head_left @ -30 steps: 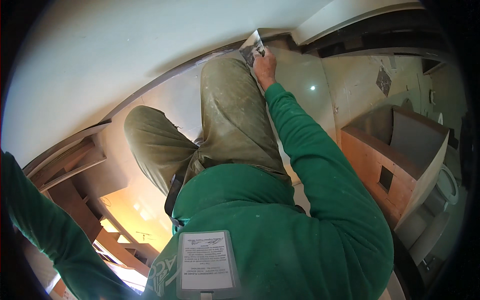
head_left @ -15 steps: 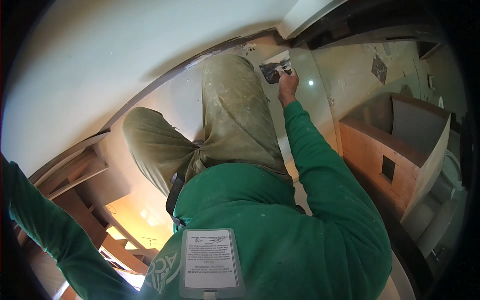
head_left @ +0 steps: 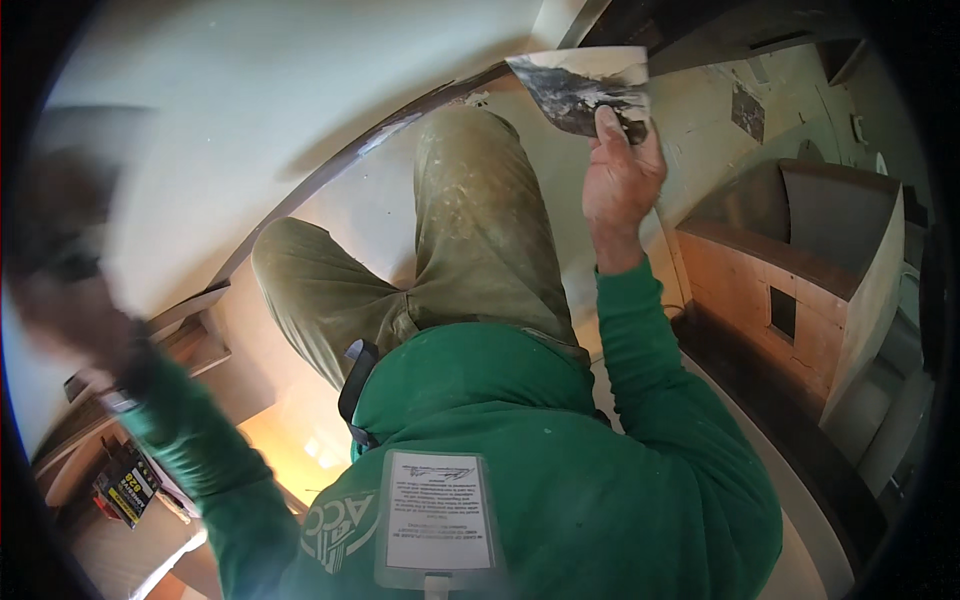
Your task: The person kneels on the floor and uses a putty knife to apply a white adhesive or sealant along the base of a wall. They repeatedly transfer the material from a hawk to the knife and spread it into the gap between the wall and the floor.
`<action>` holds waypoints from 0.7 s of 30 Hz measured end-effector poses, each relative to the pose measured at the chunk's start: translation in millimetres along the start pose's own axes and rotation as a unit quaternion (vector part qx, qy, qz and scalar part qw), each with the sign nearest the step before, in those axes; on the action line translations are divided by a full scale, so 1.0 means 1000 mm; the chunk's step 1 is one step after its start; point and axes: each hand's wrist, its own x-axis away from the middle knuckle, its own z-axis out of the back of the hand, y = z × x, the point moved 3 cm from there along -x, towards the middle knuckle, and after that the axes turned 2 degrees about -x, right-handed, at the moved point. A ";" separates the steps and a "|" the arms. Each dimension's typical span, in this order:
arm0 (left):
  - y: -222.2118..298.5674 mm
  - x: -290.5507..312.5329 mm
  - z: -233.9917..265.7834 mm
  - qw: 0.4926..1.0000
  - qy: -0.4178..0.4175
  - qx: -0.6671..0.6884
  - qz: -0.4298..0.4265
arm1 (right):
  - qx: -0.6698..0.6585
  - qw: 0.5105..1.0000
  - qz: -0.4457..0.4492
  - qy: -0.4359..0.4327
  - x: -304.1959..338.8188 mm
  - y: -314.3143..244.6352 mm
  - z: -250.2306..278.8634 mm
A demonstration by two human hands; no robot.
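My right hand point(head_left: 622, 185) grips a broad, flat scraper point(head_left: 590, 85) by its narrower end, thumb lying on the face. Black and whitish smears cover the scraper's face; it is raised beyond my right knee, in front of the pale wall. At the far left, my left hand point(head_left: 85, 320) is smeared by motion, so its fingers do not show. Above it, a dark blurred shape point(head_left: 75, 190) with a flat upper edge overlaps the white wall; I cannot make out what it is. A band point(head_left: 118, 402) circles my left wrist.
My bent knees point(head_left: 480, 190) face a wall with a dark, rough strip point(head_left: 400, 130) along it. To the right stands a wooden box-like cabinet point(head_left: 765, 295) with a square cut-out. Wooden shelving point(head_left: 195, 345) and a black-and-yellow package point(head_left: 127, 485) are at lower left.
My right hand has lifted the scraper away from the surface near the wall, toward me and slightly right. My left hand has swung up into view with a dark blurred shape above it.
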 end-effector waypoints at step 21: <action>0.004 0.144 -0.092 0.877 0.026 0.334 0.344 | 0.385 0.823 0.229 -0.348 0.028 -0.042 -0.072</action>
